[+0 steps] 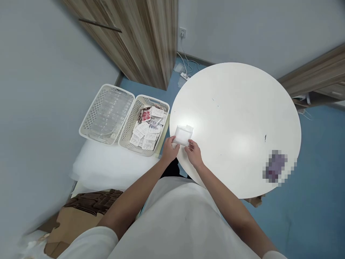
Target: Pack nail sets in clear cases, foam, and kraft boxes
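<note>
A small white packet [183,135], which looks wrapped in thin foam sheet, is held at the near left edge of the round white table [231,97]. A loose flap stands up along its far side. My left hand [170,149] grips its left near corner between thumb and fingers. On the right near corner, my right hand [194,153] has its fingers curled against the packet. What lies inside the wrapping is hidden.
Left of the table stand a white basket [120,141] with printed cards and small packs, and another basket [84,120] of clear plastic boxes. White foam sheets [107,163] lie before them, above folded cardboard [78,223]. A blurred-out item [276,166] rests on the table's right.
</note>
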The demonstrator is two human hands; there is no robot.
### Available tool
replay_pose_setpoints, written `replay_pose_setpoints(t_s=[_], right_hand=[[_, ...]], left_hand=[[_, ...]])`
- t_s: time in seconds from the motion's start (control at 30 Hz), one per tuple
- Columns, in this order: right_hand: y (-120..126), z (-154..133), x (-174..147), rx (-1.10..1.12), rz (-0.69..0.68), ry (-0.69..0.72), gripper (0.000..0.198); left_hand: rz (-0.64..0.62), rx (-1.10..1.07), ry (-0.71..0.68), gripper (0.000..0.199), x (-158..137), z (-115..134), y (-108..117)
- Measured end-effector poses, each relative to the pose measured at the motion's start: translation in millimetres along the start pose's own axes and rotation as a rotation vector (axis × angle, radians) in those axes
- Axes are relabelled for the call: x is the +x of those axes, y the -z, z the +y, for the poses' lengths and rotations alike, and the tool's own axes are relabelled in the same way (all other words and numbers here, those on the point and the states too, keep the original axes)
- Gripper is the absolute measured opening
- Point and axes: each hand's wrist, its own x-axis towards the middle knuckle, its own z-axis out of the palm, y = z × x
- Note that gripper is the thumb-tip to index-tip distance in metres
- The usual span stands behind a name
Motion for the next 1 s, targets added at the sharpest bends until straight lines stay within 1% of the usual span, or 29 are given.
replay_pose_setpoints(t_s=[0.13, 0.23, 0.47, 0.57, 0.67, 0.8, 0.9, 1.0], right_hand=[[-8.9, -15.1, 14.5, -0.028, 0.004, 0.026, 0.051], [-12.4, -17.1, 22.1, -0.046, -0.005, 0.055, 0.052], [-10.2, -7.9, 23.0, -0.096, -0.055, 0.126, 0.057], [-8.2, -3.7, 18.1, -0.112, -0.103, 0.184, 0.067], [-4.7, 3.2, 9.0, -0.146, -0.16, 0.229, 0.078], [7.7, 19.1, -7.3, -0.178, -0.263, 0.239, 0.083], [23.4, 33.8, -19.4, -0.173, -0.374, 0.218, 0.083], [41.3, 47.7, -31.5, -0.175, -0.488, 0.165, 0.081]], left_hand=[[0.015, 0.025, -0.032, 0.043, 18.7, 3.1, 6.5], [0.026, 0.035, -0.058, 0.048, 23.4, 3.3, 7.7], [-0.022, 0.075, -0.073, 0.058, 16.4, -1.6, 2.4], [0.035, 0.074, -0.074, 0.063, 9.9, -1.3, -2.6], [0.091, 0.036, -0.035, 0.068, -4.4, -2.5, -8.6], [0.1, -0.002, 0.002, 0.07, -36.2, -6.9, -14.8], [0.124, 0.004, 0.015, 0.062, -65.1, -7.1, -18.4], [0.186, 0.009, 0.027, 0.052, -96.7, -4.7, -23.0]])
